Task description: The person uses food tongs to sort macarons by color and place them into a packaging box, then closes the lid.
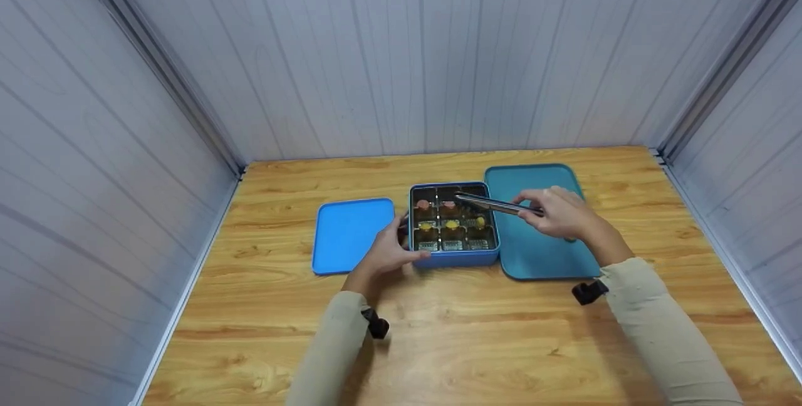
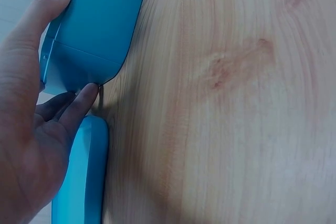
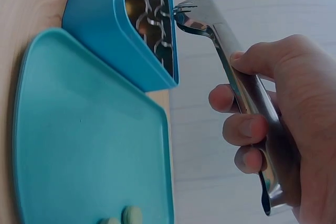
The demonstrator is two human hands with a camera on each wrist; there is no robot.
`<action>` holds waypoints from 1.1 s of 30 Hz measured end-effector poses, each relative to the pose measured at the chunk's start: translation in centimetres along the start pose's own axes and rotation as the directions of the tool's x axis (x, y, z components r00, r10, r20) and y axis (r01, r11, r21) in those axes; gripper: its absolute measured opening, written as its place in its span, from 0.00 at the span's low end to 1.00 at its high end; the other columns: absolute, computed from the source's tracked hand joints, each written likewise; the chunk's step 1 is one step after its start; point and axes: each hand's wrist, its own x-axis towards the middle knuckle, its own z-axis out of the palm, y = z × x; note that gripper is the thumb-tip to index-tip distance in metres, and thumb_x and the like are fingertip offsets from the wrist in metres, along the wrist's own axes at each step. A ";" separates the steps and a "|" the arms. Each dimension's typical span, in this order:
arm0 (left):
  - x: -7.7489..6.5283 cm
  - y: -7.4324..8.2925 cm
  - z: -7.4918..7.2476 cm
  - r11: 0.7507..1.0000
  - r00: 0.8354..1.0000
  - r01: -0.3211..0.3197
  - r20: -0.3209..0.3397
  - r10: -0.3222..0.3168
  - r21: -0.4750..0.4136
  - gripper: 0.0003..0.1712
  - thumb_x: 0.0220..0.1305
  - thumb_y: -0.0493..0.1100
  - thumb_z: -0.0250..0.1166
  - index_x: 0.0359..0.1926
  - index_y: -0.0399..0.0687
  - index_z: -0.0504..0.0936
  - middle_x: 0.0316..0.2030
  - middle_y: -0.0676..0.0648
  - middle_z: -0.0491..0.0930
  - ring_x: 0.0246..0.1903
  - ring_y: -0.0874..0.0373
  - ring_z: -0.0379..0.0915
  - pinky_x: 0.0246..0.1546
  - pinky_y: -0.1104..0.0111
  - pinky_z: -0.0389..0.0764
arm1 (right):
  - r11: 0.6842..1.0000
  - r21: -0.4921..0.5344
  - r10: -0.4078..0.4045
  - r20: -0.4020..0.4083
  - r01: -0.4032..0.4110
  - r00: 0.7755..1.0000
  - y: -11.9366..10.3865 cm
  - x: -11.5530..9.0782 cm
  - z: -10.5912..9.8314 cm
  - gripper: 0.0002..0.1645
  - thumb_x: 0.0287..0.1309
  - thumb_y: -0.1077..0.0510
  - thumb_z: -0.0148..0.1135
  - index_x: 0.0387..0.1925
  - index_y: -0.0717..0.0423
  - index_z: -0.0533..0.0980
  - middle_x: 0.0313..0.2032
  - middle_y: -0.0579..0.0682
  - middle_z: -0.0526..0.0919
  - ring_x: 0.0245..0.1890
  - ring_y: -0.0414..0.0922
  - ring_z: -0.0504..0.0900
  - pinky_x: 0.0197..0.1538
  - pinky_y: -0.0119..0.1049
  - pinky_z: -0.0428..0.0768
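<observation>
A blue box (image 1: 460,259) holds a divided insert with two pink round sweets (image 1: 423,205) in one row and several yellow ones (image 1: 452,225) in the row nearer me. My left hand (image 1: 386,250) grips its near left corner, thumb on the front rim and fingers against the side. Metal serving tongs (image 3: 252,95) with a forked tip are in my right hand (image 1: 557,213), thumb on one arm and fingers curled round the other. Their tips reach over the box's far compartments; I cannot tell whether they hold anything.
Right of the box lies a teal tray (image 1: 545,262), with pale green macarons (image 3: 133,215) on it, mostly hidden by my right hand in the head view. A flat blue lid (image 1: 348,237) lies on the left. Panelled walls (image 1: 388,55) enclose the wooden table (image 1: 476,337).
</observation>
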 end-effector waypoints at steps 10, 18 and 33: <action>0.0 -0.2 -0.1 1.000 1.000 -0.006 -0.001 0.006 0.023 0.68 0.61 0.51 0.86 0.91 0.42 0.54 0.79 0.35 0.75 0.80 0.38 0.71 0.83 0.42 0.71 | 0.999 0.002 -0.052 0.013 0.052 0.999 -2.2 1.4 1.0 0.15 0.82 0.55 0.65 0.60 0.56 0.87 0.22 0.49 0.84 0.18 0.37 0.66 0.24 0.33 0.59; 0.1 -0.2 -0.1 0.999 1.000 0.017 0.004 -0.018 0.031 0.67 0.61 0.51 0.87 0.91 0.45 0.56 0.80 0.36 0.74 0.80 0.40 0.71 0.83 0.44 0.72 | 0.997 0.013 -0.082 0.046 0.082 0.996 -3.8 2.3 2.2 0.16 0.82 0.55 0.63 0.61 0.55 0.87 0.17 0.42 0.71 0.17 0.36 0.59 0.25 0.32 0.54; -0.1 -0.1 -0.2 1.000 1.000 -0.009 0.011 0.009 -0.001 0.67 0.62 0.47 0.86 0.91 0.43 0.54 0.79 0.35 0.74 0.79 0.39 0.73 0.82 0.43 0.74 | 0.994 0.019 -0.109 0.091 0.108 0.990 -5.2 2.6 4.8 0.15 0.81 0.56 0.64 0.60 0.55 0.87 0.18 0.38 0.65 0.18 0.35 0.56 0.25 0.31 0.52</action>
